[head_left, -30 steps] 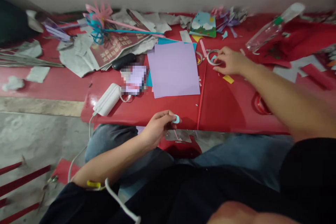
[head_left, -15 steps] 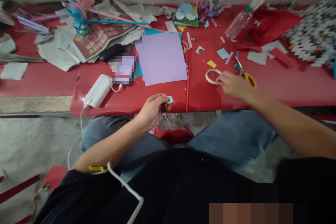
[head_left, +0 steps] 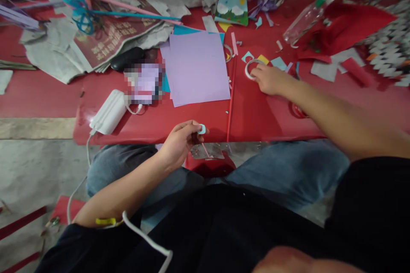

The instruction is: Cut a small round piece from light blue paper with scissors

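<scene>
My left hand (head_left: 181,143) is closed at the table's front edge, with a small light blue paper piece (head_left: 202,129) pinched between thumb and fingers. Farther right, my right hand (head_left: 269,79) has its fingers on the white ring of a tape roll (head_left: 247,69), gripping its near right side. The roll is close above the red tabletop; whether it touches I cannot tell. Just beyond it are a light blue cut-out scrap (head_left: 247,56) and a yellow scrap (head_left: 263,59). Between the hands lie purple paper sheets (head_left: 199,68) and a thin red stick (head_left: 232,98).
On the left are a white power bank (head_left: 109,111) with cables, a black case (head_left: 128,58) and newspaper (head_left: 112,42) under ribbon flowers. A clear bottle (head_left: 304,21) leans at the back right. A red rounded object (head_left: 297,110) shows partly under my right forearm.
My right hand has moved a little left and away from me with the tape roll. My left hand keeps its pinch on the blue piece. The view has shifted slightly, and my forearm now covers the scissors.
</scene>
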`<state>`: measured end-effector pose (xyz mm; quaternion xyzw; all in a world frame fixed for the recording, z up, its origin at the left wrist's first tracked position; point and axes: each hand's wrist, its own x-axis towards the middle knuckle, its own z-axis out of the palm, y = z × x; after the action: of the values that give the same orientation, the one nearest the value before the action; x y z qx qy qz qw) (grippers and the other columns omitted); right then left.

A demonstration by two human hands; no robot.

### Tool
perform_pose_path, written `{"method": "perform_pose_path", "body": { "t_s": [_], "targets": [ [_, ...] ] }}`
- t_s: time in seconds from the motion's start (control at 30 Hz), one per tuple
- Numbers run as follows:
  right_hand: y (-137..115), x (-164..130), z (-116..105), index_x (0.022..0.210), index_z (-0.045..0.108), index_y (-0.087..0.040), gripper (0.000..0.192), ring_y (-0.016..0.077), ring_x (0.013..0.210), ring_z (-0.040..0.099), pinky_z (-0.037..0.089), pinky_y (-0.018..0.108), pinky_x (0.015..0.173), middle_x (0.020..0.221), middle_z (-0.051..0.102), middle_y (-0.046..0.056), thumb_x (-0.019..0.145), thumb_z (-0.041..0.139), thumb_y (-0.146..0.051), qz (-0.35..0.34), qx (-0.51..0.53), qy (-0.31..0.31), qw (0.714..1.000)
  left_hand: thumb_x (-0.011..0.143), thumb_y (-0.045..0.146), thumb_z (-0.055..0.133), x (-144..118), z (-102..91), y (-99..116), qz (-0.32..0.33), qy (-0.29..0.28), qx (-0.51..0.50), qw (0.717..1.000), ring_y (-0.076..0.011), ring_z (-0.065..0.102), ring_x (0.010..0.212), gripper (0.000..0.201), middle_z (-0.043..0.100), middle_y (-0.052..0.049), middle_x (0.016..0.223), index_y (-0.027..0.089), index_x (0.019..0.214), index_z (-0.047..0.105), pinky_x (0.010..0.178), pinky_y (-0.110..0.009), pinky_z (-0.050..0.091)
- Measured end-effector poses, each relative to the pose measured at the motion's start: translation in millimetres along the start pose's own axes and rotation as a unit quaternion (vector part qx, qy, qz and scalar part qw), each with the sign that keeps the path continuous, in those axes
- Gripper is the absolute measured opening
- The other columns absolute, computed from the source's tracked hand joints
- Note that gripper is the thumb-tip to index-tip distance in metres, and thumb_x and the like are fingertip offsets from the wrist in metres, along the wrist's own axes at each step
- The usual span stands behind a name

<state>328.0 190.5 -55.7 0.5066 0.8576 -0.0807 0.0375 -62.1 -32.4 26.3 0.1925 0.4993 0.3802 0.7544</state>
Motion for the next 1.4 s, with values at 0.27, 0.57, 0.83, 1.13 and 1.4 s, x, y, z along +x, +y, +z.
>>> {"method": "perform_pose_path", "body": {
  "t_s": [0.27, 0.57, 0.83, 1.13, 1.4],
  "targets": [
    [43, 119, -26, 0.136, 0.062, -0.001, 0.031, 0.0167, 0.128, 0.059, 0.045, 0.034, 0.109, 0.152, 0.06, 0.024, 0.116, 0.056, -0.023, 0.058, -0.066, 0.034, 0.996, 0.079, 0.036, 0.085, 1, -1.0, 7, -0.017, 0.008, -0.007, 1.0, -0.0147, 0.063, 0.074, 0.026, 0.071, -0.004, 0.087, 0.017, 0.077, 0.066, 0.073, -0.028, 0.05],
    [31, 159, -59, 0.133, 0.062, 0.013, 0.047, 0.0208, 0.132, 0.065, 0.049, 0.04, 0.111, 0.143, 0.064, 0.032, 0.118, 0.049, -0.03, 0.123, -0.053, 0.101, 0.986, 0.085, 0.028, 0.08, 23, 0.7, 4, 0.02, 0.032, 0.004, 0.999, -0.0111, 0.06, 0.068, 0.018, 0.067, -0.003, 0.083, 0.015, 0.08, 0.069, 0.071, -0.026, 0.049],
    [-28, -30, -29, 0.134, 0.07, -0.015, 0.033, 0.0311, 0.132, 0.061, 0.052, 0.043, 0.106, 0.143, 0.06, 0.025, 0.114, 0.051, -0.032, 0.089, -0.027, 0.191, 0.977, 0.087, 0.032, 0.087, 24, 4.6, -1, 0.096, -0.003, 0.05, 0.994, -0.0097, 0.059, 0.07, 0.02, 0.071, -0.004, 0.084, 0.014, 0.084, 0.078, 0.073, -0.026, 0.049],
    [-118, -92, -8, 0.123, 0.071, -0.026, 0.039, 0.0361, 0.114, 0.068, 0.057, 0.053, 0.095, 0.131, 0.064, 0.016, 0.105, 0.061, -0.059, 0.069, 0.145, 0.165, 0.973, 0.092, 0.035, 0.083, 73, 15.3, -24, 0.212, 0.039, 0.164, 0.963, -0.0124, 0.06, 0.074, 0.02, 0.076, -0.005, 0.085, 0.016, 0.092, 0.085, 0.079, -0.029, 0.048],
    [-209, -108, -3, 0.09, 0.07, -0.033, 0.028, 0.0222, 0.071, 0.062, 0.05, 0.045, 0.065, 0.081, 0.072, -0.001, 0.098, 0.074, -0.059, 0.037, 0.53, 0.174, 0.829, 0.096, 0.036, 0.08, 73, 39.6, -39, 0.272, -0.023, 0.25, 0.929, -0.0182, 0.069, 0.089, 0.021, 0.08, -0.007, 0.094, 0.016, 0.095, 0.085, 0.088, -0.031, 0.052]
  ]
}}
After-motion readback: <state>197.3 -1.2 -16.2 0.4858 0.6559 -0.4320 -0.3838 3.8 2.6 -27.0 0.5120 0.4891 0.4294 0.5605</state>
